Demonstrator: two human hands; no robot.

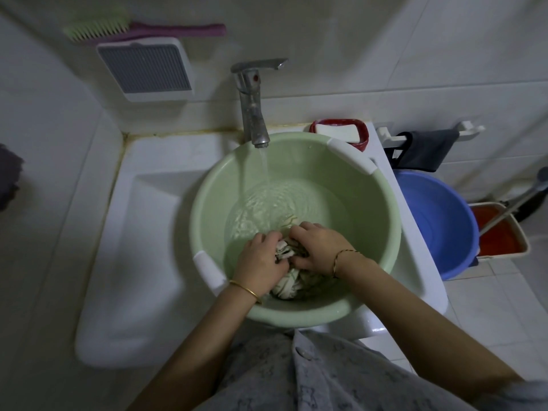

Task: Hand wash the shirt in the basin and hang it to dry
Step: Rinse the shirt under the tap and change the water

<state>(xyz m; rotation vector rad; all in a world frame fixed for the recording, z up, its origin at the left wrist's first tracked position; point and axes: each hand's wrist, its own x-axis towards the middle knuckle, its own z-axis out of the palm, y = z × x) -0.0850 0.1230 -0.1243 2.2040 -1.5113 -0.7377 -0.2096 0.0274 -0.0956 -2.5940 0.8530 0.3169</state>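
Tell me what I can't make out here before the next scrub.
Crumpled cream patterned shirt, head view: largely covered by the left hand and right hand; any stains unseen.
Both hands' fingertips, head view: buried in the wet fabric.
Round blue plastic tub, head view: left part hidden behind the white ceramic sink.
Dark grey bundle, head view: cut by the left edge, too dim to identify.

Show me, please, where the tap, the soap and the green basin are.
tap (pixel 252 114), head view, on its upright body.
soap (pixel 336 132), head view, middle of the white bar.
green basin (pixel 207 207), head view, bare inner left wall.
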